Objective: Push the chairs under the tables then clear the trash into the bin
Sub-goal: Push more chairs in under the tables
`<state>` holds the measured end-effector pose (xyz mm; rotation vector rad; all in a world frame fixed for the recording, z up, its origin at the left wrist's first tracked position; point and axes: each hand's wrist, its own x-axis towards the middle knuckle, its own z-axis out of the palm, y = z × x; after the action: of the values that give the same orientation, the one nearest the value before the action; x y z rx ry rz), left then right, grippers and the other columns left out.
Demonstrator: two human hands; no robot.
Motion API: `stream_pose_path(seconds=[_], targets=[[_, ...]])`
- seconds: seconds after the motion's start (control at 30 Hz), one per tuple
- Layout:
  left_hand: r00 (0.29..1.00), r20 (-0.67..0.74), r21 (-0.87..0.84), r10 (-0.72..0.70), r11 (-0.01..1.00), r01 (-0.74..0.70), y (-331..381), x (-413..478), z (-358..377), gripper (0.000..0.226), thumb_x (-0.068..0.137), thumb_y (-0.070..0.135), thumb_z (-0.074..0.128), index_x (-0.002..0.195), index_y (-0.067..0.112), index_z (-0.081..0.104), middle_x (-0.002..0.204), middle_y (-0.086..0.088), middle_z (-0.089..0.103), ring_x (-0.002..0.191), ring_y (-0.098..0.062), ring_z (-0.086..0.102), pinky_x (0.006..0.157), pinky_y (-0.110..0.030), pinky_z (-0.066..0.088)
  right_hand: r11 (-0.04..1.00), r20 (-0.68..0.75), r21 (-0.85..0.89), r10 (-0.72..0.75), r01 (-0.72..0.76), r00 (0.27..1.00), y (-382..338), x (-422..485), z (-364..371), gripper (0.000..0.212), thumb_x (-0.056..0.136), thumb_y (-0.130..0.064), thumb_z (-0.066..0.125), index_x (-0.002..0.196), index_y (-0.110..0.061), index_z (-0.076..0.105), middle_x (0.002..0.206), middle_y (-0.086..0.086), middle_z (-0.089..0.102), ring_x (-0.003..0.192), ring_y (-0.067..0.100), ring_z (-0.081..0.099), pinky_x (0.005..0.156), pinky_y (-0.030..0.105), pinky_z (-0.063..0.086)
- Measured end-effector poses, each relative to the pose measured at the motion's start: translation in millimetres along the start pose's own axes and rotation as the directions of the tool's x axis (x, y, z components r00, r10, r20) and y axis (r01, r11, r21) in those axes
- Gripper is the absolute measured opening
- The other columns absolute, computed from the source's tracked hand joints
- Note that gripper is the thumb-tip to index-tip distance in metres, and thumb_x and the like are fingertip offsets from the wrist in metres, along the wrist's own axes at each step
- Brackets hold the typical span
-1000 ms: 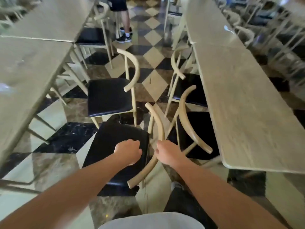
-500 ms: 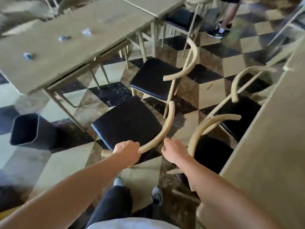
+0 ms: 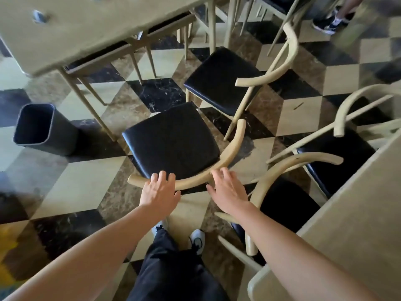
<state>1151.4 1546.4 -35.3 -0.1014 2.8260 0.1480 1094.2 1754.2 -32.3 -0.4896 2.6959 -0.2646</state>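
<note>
A chair with a black seat [image 3: 171, 137] and a curved pale wooden backrest stands in front of me, facing the left table [image 3: 86, 29]. My left hand [image 3: 159, 189] lies flat on the backrest's left part, fingers spread. My right hand [image 3: 227, 190] rests with open fingers on the backrest near its middle. Small bits of trash [image 3: 40, 16] lie on the left table. A dark bin [image 3: 41, 129] stands on the floor beside that table's leg.
A second black-seated chair [image 3: 219, 81] stands farther along the left table. Two more chairs [image 3: 334, 166] crowd the right table [image 3: 358, 213] close to my right arm. Another person's shoe [image 3: 327, 23] is at the top right. The floor is chequered marble.
My hands gripped the backrest with closed fingers earlier; now both have opened and lie flat on it. The view has swung left toward the left table and the bin.
</note>
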Motion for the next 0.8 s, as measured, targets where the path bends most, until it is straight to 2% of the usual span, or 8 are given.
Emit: stream_pose_path(seconds=[0.1, 0.17, 0.27, 0.43, 0.53, 0.67, 0.8], targets=[[0.998, -0.053, 0.058, 0.027, 0.998, -0.024, -4.0, 7.0, 14.8, 0.045, 0.083, 0.054, 0.066, 0.104, 0.015, 0.06, 0.1, -0.008, 0.055, 0.093, -0.03, 0.053, 0.074, -0.043, 0.048, 0.997, 0.011, -0.064, -0.029, 0.029, 1.0, 1.2, 8.5, 3.5, 0.049, 0.1, -0.05, 0.048, 0.141, -0.025, 0.042, 0.142, 0.009, 0.036, 0.121, 0.027, 0.042, 0.096, 0.04, 0.049], [0.997, -0.055, 0.041, 0.046, 0.998, -0.044, -3.7, 13.1, 23.1, 0.046, 0.085, 0.058, 0.062, 0.105, 0.016, 0.059, 0.102, -0.007, 0.056, 0.095, -0.03, 0.053, 0.076, -0.043, 0.048, 0.987, 0.012, -0.132, -0.086, 0.087, 0.996, 1.1, 16.1, 7.6, 0.048, 0.099, -0.053, 0.047, 0.138, -0.024, 0.046, 0.143, 0.012, 0.035, 0.124, 0.029, 0.04, 0.1, 0.043, 0.046], [0.994, -0.075, 0.02, 0.084, 0.996, -0.083, -1.8, 22.8, 36.5, 0.048, 0.088, 0.062, 0.055, 0.104, 0.017, 0.059, 0.1, -0.005, 0.057, 0.094, -0.029, 0.054, 0.075, -0.042, 0.046, 0.947, 0.029, -0.265, -0.182, 0.183, 0.983, 3.0, 27.9, 16.9, 0.049, 0.098, -0.056, 0.046, 0.133, -0.023, 0.051, 0.141, 0.015, 0.042, 0.122, 0.033, 0.042, 0.1, 0.047, 0.043], [0.982, -0.134, 0.016, 0.133, 0.991, -0.132, -3.3, 36.1, 60.3, 0.048, 0.082, 0.061, 0.062, 0.094, 0.014, 0.061, 0.088, -0.006, 0.056, 0.081, -0.029, 0.055, 0.068, -0.042, 0.047, 0.88, 0.02, -0.401, -0.27, 0.255, 0.963, 14.1, 46.2, 26.9, 0.048, 0.091, -0.06, 0.056, 0.122, -0.023, 0.06, 0.121, 0.016, 0.057, 0.106, 0.036, 0.05, 0.09, 0.053, 0.045], [0.981, -0.146, 0.012, 0.124, 0.992, -0.124, -4.2, 41.7, 73.5, 0.05, 0.083, 0.062, 0.062, 0.095, 0.013, 0.059, 0.085, -0.006, 0.056, 0.078, -0.031, 0.055, 0.068, -0.043, 0.044, 0.854, 0.068, -0.411, -0.32, 0.319, 0.945, 23.0, 60.8, 26.0, 0.046, 0.09, -0.056, 0.061, 0.122, -0.023, 0.063, 0.119, 0.016, 0.06, 0.111, 0.038, 0.053, 0.093, 0.058, 0.044], [0.979, -0.167, 0.023, 0.118, 0.993, -0.116, -2.9, 46.0, 83.2, 0.049, 0.087, 0.063, 0.055, 0.091, 0.014, 0.058, 0.079, -0.005, 0.058, 0.074, -0.031, 0.057, 0.068, -0.044, 0.041, 0.836, 0.151, -0.375, -0.37, 0.4, 0.917, 37.5, 80.6, 24.1, 0.05, 0.093, -0.063, 0.047, 0.124, -0.025, 0.058, 0.121, 0.013, 0.059, 0.116, 0.036, 0.049, 0.102, 0.059, 0.034], [0.96, -0.187, 0.049, 0.207, 0.978, -0.202, -10.7, 53.1, 86.8, 0.052, 0.09, 0.064, 0.045, 0.09, 0.014, 0.058, 0.075, -0.004, 0.057, 0.069, -0.03, 0.056, 0.061, -0.041, 0.042, 0.833, 0.202, -0.332, -0.396, 0.443, 0.896, 44.5, 90.5, 24.0, 0.063, 0.092, -0.071, 0.028, 0.124, -0.026, 0.057, 0.116, 0.008, 0.061, 0.114, 0.033, 0.05, 0.109, 0.064, 0.023]])
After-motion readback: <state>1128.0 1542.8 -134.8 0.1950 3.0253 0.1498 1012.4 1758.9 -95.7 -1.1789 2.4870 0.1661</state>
